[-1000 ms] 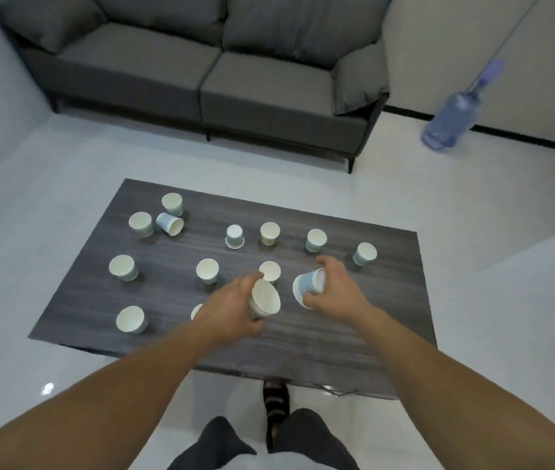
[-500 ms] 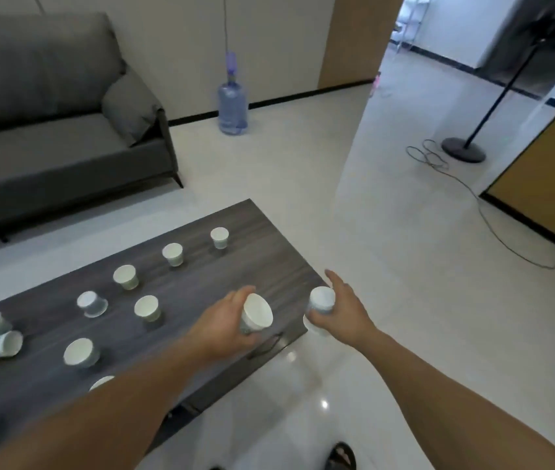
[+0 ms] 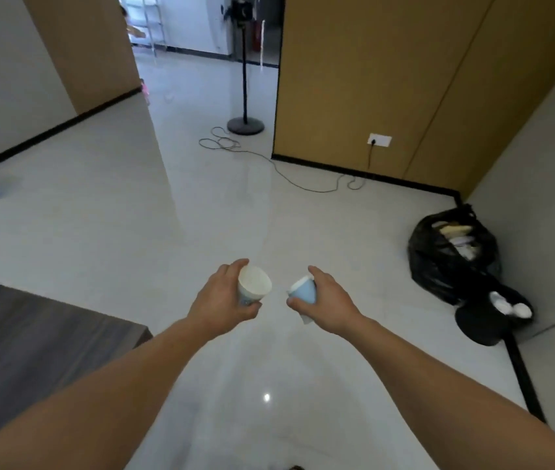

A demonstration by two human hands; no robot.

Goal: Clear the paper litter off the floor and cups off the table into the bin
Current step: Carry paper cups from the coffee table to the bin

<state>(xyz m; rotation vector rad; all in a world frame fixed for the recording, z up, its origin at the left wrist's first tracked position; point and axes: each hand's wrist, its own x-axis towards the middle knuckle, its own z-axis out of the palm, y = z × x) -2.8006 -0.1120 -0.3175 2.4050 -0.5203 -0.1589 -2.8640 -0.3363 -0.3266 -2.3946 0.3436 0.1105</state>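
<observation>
- Head view is showing the left hand (image 3: 222, 300) wrapping fingers and thumb round a paper cup (image 3: 254, 283), its open mouth tilting upward, well apart from the bin (image 3: 476, 329) and to its left.
- The right hand (image 3: 328, 300) is pinching a bluish cup (image 3: 301, 291) between thumb and fingers, tipped on its side. It is nearer the bin than the first cup, yet still short of it.
- Both cups are hanging over bare floor (image 3: 201, 232), so a toss from here is probably risking a miss: light cups are prone to drifting or bouncing off the rim.
- A black bag (image 3: 445, 259) is bulging just behind the bin and crowding its opening, so a cup could be glancing off it.
- Squeezing hard is risking a crushed cup slipping free. I cannot tell whether either is holding dregs.
</observation>
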